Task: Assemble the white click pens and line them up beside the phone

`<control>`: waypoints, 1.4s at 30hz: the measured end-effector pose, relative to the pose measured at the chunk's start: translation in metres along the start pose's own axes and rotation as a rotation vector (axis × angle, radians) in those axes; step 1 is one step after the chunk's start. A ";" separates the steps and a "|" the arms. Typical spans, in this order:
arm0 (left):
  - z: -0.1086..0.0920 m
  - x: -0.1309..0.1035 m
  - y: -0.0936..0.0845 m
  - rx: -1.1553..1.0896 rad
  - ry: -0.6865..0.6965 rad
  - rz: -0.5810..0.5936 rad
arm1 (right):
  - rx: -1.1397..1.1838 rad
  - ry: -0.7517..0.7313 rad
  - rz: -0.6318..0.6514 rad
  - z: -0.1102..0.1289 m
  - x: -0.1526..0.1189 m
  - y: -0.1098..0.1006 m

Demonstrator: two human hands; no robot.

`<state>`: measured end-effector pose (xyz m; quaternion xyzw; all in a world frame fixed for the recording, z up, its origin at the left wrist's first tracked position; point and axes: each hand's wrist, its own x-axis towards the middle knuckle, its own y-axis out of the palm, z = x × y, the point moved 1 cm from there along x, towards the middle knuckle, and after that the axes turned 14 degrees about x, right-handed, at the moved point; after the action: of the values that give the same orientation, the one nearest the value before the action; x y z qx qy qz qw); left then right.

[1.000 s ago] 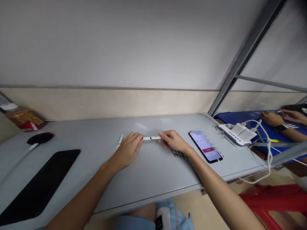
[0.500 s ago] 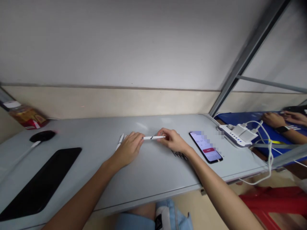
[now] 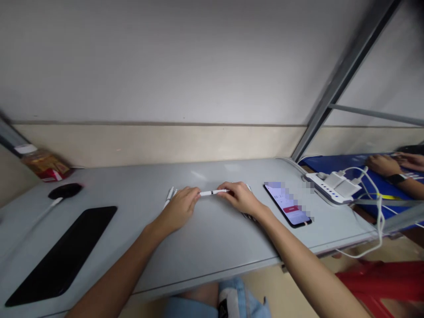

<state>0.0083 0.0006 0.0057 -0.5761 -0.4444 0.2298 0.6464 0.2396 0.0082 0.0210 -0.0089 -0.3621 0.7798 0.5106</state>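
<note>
Between my two hands a slim white pen with a dark band lies crosswise, just over the grey desk. Its left end is pinched in the closed fingers of my left hand. The fingertips of my right hand grip the other end, covering the tip. Partly hidden behind my left hand are a few more white pens on the desk. Under my right wrist, a bunch of dark-and-white pen-like pieces shows only in part.
A lit phone and a white power strip with cables lie on the right. To the left are a black mat, a black round device and a bottle. Another person's hands are at the blue table.
My right fingers have closed further over the pen's right end, and the pen's markings look turned. The whole view has shifted slightly.
</note>
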 end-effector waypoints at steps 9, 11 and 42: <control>-0.001 0.002 -0.007 0.135 -0.011 -0.053 | 0.438 0.205 0.061 -0.006 0.003 0.011; -0.004 0.003 -0.010 0.085 -0.008 -0.071 | 0.667 0.270 -0.019 -0.006 0.005 0.011; 0.044 -0.005 -0.013 0.386 -0.425 0.120 | 1.575 0.261 -0.266 -0.014 0.009 -0.010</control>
<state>-0.0343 0.0169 0.0142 -0.4066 -0.4833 0.4634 0.6216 0.2487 0.0252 0.0192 0.3056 0.3581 0.7313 0.4936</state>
